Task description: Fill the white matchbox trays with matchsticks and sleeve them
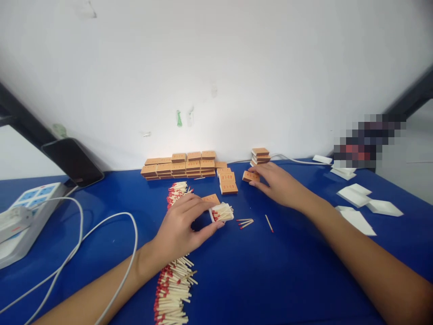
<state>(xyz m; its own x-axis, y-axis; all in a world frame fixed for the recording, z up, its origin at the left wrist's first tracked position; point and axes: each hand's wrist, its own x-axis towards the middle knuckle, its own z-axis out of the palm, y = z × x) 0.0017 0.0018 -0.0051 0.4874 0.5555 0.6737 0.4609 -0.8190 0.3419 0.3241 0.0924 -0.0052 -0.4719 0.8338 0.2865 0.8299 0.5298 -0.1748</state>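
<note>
Both my hands on matchboxes over the blue table (287, 280).

My left hand (182, 230) pinches a filled match tray (221, 212) between thumb and fingers; my right hand (279, 183) lies with fingers curled on a closed matchbox (251, 176) near the stacked matchboxes (179, 165) along the wall edge. 4 loose matches (250, 222) lie between my arms, with bare blue cloth nearer me.

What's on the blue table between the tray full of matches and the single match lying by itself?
In the head view, a few loose matches lie between the filled tray and the lone match.
</note>
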